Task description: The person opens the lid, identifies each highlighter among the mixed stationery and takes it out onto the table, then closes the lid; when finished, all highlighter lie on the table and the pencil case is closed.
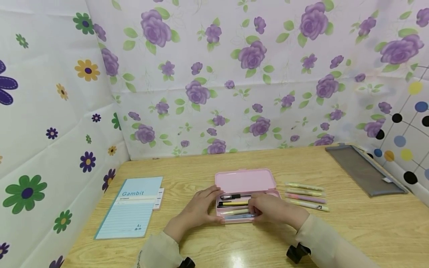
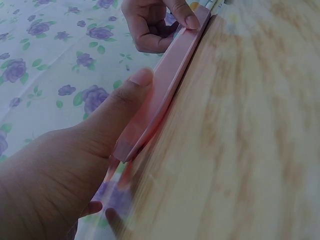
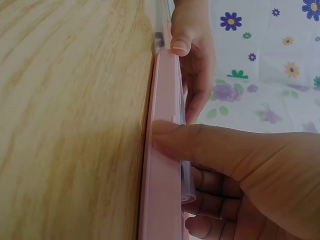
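Pink pencil case (image 1: 245, 180) lies open on the counter (image 1: 201, 249), long axis left-to-right; left hand (image 1: 201, 206) grips its left end; right hand (image 1: 273, 208), nearer the right end, curls inside by a blue pen (image 1: 238, 216); whether pinching it, I cannot tell.

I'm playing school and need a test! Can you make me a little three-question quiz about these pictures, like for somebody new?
1. How many slim, light-coloured pens lie on the pale wooden table to the right of the pink rectangular plastic pencil case?
2. True or false: the pencil case's lid is closed.
3. Fill in the blank: the big word printed on the light blue rectangular paper notebook is ____.

Key:
1. Four.
2. False; the lid is open.
3. Gambit.
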`<move>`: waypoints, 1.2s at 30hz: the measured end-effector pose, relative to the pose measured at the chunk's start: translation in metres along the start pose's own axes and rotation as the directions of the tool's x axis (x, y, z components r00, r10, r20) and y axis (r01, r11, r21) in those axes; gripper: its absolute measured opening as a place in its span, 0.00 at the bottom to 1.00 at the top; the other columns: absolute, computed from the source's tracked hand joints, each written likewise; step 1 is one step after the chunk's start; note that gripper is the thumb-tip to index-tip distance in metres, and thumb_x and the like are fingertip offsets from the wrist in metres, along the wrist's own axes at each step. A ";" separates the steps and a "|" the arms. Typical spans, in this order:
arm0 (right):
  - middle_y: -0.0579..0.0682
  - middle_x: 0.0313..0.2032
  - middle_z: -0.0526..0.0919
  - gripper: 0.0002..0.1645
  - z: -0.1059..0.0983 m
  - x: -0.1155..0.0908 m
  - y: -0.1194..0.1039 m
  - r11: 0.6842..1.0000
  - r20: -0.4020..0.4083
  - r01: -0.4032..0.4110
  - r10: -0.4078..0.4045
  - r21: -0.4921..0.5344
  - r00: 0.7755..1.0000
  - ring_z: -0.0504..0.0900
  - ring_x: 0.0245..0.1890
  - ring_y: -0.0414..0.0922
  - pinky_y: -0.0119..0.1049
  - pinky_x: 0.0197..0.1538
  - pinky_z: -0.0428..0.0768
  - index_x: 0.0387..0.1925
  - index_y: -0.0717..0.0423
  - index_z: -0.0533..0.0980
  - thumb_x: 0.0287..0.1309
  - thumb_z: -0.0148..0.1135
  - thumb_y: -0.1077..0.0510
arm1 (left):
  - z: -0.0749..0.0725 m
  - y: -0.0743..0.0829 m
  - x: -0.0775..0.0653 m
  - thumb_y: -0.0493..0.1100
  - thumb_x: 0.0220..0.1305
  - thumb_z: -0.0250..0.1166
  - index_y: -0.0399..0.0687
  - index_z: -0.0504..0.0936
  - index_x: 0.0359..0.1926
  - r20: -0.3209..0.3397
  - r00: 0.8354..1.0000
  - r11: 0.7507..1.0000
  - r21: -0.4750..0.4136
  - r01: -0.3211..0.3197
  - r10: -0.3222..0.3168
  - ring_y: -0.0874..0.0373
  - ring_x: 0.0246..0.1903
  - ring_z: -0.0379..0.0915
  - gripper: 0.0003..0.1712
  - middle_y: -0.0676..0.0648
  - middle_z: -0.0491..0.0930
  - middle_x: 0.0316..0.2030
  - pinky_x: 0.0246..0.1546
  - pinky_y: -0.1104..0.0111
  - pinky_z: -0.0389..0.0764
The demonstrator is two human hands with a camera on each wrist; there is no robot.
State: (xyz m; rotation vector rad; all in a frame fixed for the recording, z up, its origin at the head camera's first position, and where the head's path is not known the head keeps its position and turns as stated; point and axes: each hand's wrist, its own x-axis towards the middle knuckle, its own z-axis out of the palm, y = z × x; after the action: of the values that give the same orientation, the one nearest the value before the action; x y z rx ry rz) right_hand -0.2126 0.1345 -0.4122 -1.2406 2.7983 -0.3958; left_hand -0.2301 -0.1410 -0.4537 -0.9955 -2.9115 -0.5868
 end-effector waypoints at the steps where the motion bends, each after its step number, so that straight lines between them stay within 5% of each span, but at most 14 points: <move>1: 0.39 0.25 0.69 0.13 -0.001 0.000 0.000 1.000 -0.001 -0.002 0.002 0.007 1.000 0.63 0.26 0.29 0.21 0.29 0.67 0.26 0.49 0.74 0.49 0.73 0.53 | 0.000 0.000 0.000 0.69 0.48 0.68 0.56 0.63 0.70 0.000 1.000 1.000 0.002 0.000 0.000 0.52 0.72 0.54 0.52 0.50 0.59 0.72 0.71 0.51 0.59; 16: 0.39 0.23 0.72 0.13 -0.001 -0.005 0.006 0.989 -0.059 0.036 -0.028 0.143 0.998 0.64 0.24 0.28 0.22 0.27 0.68 0.25 0.48 0.74 0.50 0.73 0.53 | 0.001 0.000 0.001 0.69 0.47 0.69 0.55 0.64 0.70 -0.012 1.000 1.000 -0.001 -0.011 0.011 0.51 0.72 0.55 0.52 0.49 0.60 0.72 0.70 0.49 0.60; 36: 0.39 0.25 0.71 0.10 -0.036 -0.024 0.012 0.996 -0.042 -0.075 0.077 0.045 0.996 0.65 0.23 0.30 0.24 0.27 0.67 0.26 0.45 0.74 0.53 0.70 0.52 | 0.001 -0.001 0.001 0.69 0.46 0.69 0.54 0.64 0.70 -0.009 1.000 1.000 -0.009 -0.015 0.015 0.49 0.71 0.56 0.53 0.48 0.61 0.71 0.69 0.48 0.60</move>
State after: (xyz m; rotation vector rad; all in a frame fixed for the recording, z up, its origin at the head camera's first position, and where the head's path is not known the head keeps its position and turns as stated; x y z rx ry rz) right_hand -0.2103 0.1674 -0.3813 -1.1267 2.8466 -0.4822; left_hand -0.2314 -0.1415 -0.4546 -1.0115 -2.8940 -0.6022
